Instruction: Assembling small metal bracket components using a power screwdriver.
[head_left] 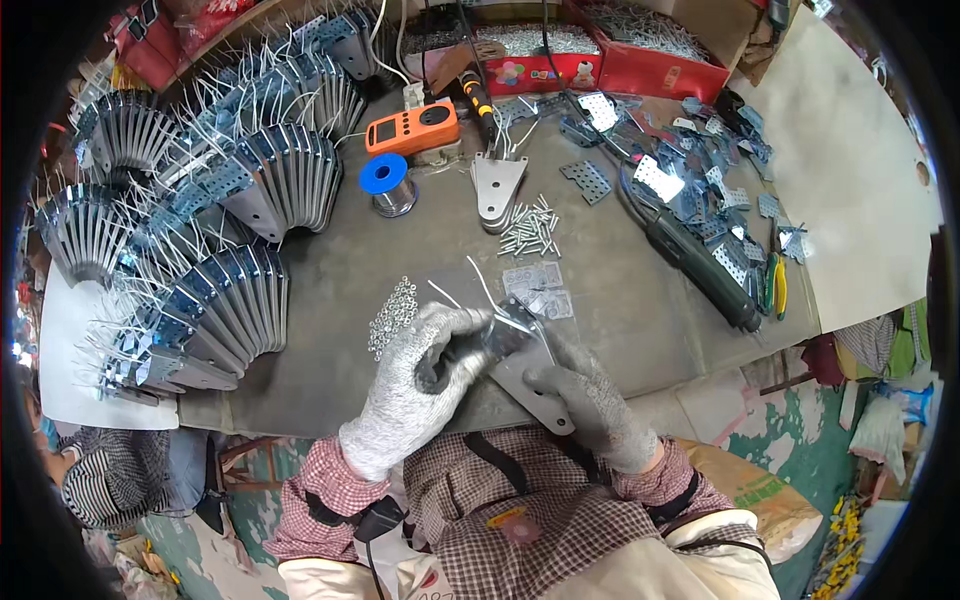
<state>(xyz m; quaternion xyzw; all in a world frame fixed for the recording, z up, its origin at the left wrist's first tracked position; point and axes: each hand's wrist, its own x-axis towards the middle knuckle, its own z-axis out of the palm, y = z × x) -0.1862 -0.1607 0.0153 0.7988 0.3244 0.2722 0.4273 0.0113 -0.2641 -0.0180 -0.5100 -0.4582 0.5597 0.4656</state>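
My right hand (590, 395), in a grey glove, grips a grey metal bracket (535, 388) with two white wires at its far end. The bracket is tilted above the table's near edge, in front of my body. At its wired end my left hand (425, 375), in a pale glove, has its fingers curled and pinched together; what is between the fingertips is hidden. A heap of small nuts (393, 318) lies just beyond the left hand. Farther off are a pile of screws (530, 230) and a short stack of similar brackets (496, 188).
Rows of wired brackets (235, 300) fill the left side. Across the back are a blue-topped solder spool (388, 187), an orange meter (412, 128) and red boxes (640, 75) of screws. At right lie a dark power screwdriver (705, 270), pliers (776, 285) and scattered perforated plates (735, 262).
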